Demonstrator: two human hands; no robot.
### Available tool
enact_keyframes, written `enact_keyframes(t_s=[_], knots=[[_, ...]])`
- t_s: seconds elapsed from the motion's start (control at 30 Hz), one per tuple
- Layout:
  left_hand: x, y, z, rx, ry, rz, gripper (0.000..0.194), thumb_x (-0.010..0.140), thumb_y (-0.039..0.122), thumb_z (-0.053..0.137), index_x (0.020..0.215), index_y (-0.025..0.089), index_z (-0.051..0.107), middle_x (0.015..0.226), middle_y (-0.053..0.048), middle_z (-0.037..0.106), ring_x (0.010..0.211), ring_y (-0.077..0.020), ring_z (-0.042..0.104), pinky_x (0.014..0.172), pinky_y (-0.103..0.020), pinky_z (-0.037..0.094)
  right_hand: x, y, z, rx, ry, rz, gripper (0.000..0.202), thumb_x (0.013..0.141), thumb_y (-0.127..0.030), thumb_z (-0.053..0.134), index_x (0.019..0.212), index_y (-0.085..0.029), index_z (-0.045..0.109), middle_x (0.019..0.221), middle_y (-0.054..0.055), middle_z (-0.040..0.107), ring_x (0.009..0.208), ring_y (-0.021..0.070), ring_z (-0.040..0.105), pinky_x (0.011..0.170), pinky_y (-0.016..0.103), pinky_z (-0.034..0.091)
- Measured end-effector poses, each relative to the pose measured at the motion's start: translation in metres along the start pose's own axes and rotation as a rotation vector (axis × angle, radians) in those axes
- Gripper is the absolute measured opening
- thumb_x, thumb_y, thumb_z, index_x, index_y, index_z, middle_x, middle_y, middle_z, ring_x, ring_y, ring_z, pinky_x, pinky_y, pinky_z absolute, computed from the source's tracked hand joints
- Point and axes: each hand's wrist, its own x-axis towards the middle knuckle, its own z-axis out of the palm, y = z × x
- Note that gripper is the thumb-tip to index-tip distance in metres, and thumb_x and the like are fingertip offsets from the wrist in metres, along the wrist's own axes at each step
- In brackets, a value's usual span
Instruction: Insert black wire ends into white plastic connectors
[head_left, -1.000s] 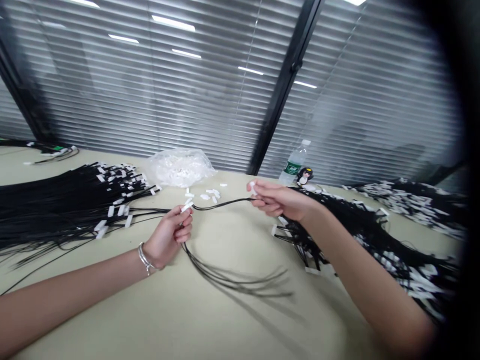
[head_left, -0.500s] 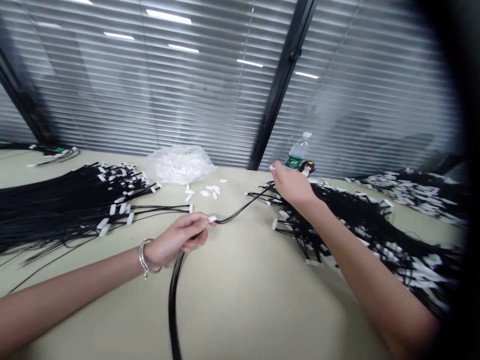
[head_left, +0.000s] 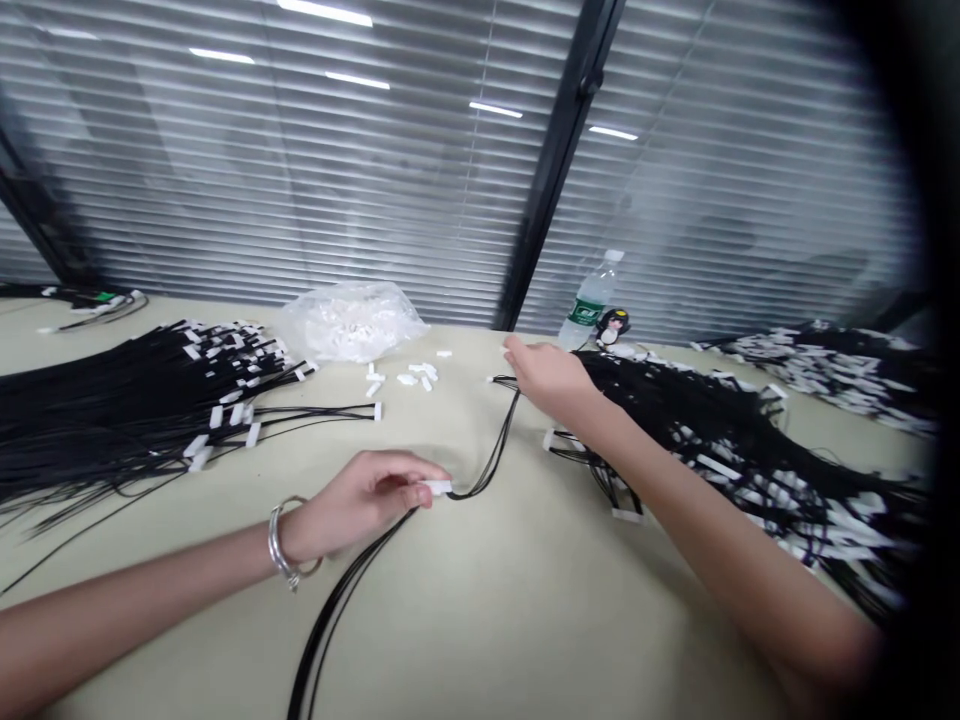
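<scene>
My left hand [head_left: 382,485], with a silver bangle at the wrist, pinches a white plug connector [head_left: 439,487] low over the table. Black wires [head_left: 496,455] run from that connector up to my right hand [head_left: 551,375]. My right fingers are closed around the wires' far end, and a bit of white shows at the fingertips; the rest of that end is hidden. A thicker bundle of black wires [head_left: 322,625] hangs from under my left hand toward the near edge of the view. Beside my right forearm lies a pile of black cables [head_left: 675,410] with white connectors.
Another black cable pile [head_left: 97,400] lies at the left. A clear plastic bag [head_left: 352,320] of white pieces stands at the back, with several loose white connectors [head_left: 420,375] in front. A water bottle [head_left: 589,300] and a penguin-like figurine [head_left: 613,326] stand behind my right hand.
My right hand has moved left and slightly nearer. My left hand has shifted a little right and down, and the wires between them now sag in a deeper curve.
</scene>
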Motion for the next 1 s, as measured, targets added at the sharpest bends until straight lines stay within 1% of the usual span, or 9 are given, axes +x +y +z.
enact_keyframes(t_s=[0.17,0.23,0.33,0.4,0.47,0.63,0.7,0.83,1.0], knots=[[0.002,-0.007,-0.002,-0.080,0.076,-0.077,0.021,0.082,0.030,0.053,0.090,0.016,0.066,0.077,-0.006,0.063,0.069,-0.0147,0.053,0.063,-0.025,0.040,-0.005,-0.014,-0.007,0.130,0.013,-0.123,0.027,0.089,-0.024,0.033,0.095,-0.010,0.056,0.090,0.018,0.057,0.092,0.0276,0.048,0.073,0.035,0.032],[0.003,-0.009,-0.003,-0.165,0.158,-0.104,0.018,0.081,0.029,0.055,0.088,0.017,0.065,0.076,-0.004,0.060,0.063,-0.0123,0.051,0.060,-0.024,0.039,-0.010,-0.025,-0.015,0.210,0.016,-0.184,0.028,0.090,-0.025,0.032,0.097,-0.013,0.057,0.098,0.015,0.056,0.095,0.0234,0.049,0.077,0.032,0.033],[0.004,-0.009,-0.005,-0.294,0.285,-0.111,0.014,0.079,0.026,0.057,0.087,0.017,0.064,0.079,-0.003,0.058,0.064,-0.0116,0.051,0.062,-0.024,0.041,-0.024,-0.052,-0.029,0.502,-0.072,-0.319,0.026,0.091,-0.034,0.034,0.107,-0.022,0.052,0.089,0.002,0.059,0.077,0.0129,0.054,0.068,0.024,0.038],[0.005,-0.009,-0.005,-0.383,0.330,-0.101,0.012,0.079,0.025,0.056,0.086,0.016,0.063,0.080,-0.003,0.058,0.066,-0.0123,0.052,0.062,-0.025,0.042,-0.036,-0.072,-0.036,0.876,-0.187,-0.387,0.026,0.089,-0.037,0.039,0.109,-0.023,0.047,0.079,-0.001,0.059,0.068,0.0113,0.054,0.060,0.022,0.038],[0.004,-0.008,-0.005,-0.466,0.345,-0.096,0.012,0.080,0.024,0.055,0.085,0.016,0.062,0.081,-0.004,0.058,0.067,-0.0131,0.053,0.063,-0.026,0.043,-0.047,-0.088,-0.040,1.099,-0.258,-0.419,0.019,0.087,-0.034,0.042,0.101,-0.022,0.049,0.074,-0.002,0.058,0.066,0.0106,0.052,0.058,0.021,0.037],[-0.007,-0.002,-0.005,-0.589,0.406,-0.168,0.018,0.080,0.021,0.054,0.099,0.020,0.057,0.085,-0.003,0.059,0.072,-0.0142,0.057,0.073,-0.030,0.047,-0.055,-0.106,-0.028,1.144,-0.265,-0.359,0.017,0.088,-0.032,0.043,0.085,-0.021,0.056,0.071,-0.003,0.057,0.064,0.0088,0.049,0.059,0.021,0.034],[-0.015,0.001,-0.003,-0.590,0.396,-0.215,0.023,0.081,0.020,0.054,0.104,0.021,0.055,0.087,-0.003,0.059,0.074,-0.0149,0.059,0.075,-0.032,0.048,-0.054,-0.108,-0.019,1.177,-0.261,-0.306,0.021,0.088,-0.035,0.042,0.084,-0.020,0.057,0.068,-0.002,0.055,0.061,0.0085,0.047,0.056,0.021,0.032],[-0.031,0.007,0.003,-0.593,0.296,-0.300,0.016,0.082,0.023,0.052,0.096,0.019,0.059,0.092,-0.005,0.058,0.076,-0.0174,0.061,0.076,-0.036,0.051,-0.059,-0.115,-0.006,1.318,-0.302,-0.204,0.024,0.088,-0.042,0.042,0.087,-0.020,0.052,0.057,-0.005,0.049,0.052,0.0075,0.038,0.050,0.020,0.028],[-0.037,0.009,0.006,-0.599,0.167,-0.334,0.014,0.079,0.024,0.056,0.091,0.018,0.061,0.093,-0.006,0.058,0.070,-0.0183,0.062,0.071,-0.040,0.053,-0.068,-0.125,-0.005,1.397,-0.361,-0.204,0.029,0.086,-0.044,0.045,0.074,-0.018,0.050,0.054,-0.005,0.045,0.051,0.0071,0.037,0.049,0.021,0.027]])
